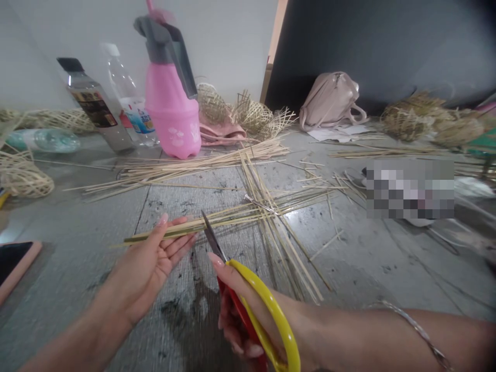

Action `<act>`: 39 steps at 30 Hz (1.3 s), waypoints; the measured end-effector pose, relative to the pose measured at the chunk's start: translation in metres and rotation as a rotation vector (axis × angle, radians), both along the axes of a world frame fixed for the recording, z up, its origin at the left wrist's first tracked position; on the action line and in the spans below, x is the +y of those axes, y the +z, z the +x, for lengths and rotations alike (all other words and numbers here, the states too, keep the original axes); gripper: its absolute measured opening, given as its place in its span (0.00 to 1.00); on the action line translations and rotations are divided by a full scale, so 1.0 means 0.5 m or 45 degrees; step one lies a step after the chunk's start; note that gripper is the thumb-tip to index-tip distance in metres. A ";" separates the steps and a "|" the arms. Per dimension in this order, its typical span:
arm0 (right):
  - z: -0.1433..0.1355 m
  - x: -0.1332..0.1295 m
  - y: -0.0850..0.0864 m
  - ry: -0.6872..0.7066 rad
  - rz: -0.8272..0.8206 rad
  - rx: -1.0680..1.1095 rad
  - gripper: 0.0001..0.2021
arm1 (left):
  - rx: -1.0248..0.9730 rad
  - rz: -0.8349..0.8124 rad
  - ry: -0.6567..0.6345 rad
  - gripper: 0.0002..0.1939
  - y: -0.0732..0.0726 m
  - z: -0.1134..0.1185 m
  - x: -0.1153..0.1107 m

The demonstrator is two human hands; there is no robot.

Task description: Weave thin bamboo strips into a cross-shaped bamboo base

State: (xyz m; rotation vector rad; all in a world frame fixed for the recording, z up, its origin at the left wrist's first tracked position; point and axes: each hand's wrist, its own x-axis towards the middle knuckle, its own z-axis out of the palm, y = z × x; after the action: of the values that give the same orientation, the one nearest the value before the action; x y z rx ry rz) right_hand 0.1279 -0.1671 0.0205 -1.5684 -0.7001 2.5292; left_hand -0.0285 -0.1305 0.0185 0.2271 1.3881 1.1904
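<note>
We see the left hand (149, 263) half spread, palm up, thumb and fingers pinching a thin bamboo strip (217, 219) near its left end. The strip's long axis runs almost level across the grey floor (368, 268), rising slightly to the right, its free left tip pointing toward the phone (15, 263) at the floor's left edge. The right hand (248, 310) is curled tight through the yellow-and-red scissors (248, 294) (handles toward us); the blades point up and away, crossing the strip just right of the left fingertips, and whether they are parted we cannot tell. A pink spray bottle (170, 103) stands by the far wall.
</note>
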 end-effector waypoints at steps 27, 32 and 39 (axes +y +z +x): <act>0.001 -0.002 -0.008 0.004 -0.029 -0.003 0.36 | -0.016 -0.018 -0.020 0.17 0.006 0.000 -0.008; -0.007 0.001 0.005 0.009 0.021 -0.067 0.36 | -0.018 -0.003 -0.032 0.17 0.002 0.001 -0.010; -0.008 0.003 0.006 0.034 0.045 -0.126 0.35 | -0.046 0.019 -0.008 0.17 -0.002 0.001 -0.010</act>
State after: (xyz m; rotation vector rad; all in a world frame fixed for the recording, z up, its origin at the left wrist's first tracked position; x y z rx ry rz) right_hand 0.1242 -0.1657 0.0233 -1.6932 -0.7775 2.4576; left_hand -0.0278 -0.1356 0.0176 0.2197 1.3469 1.1941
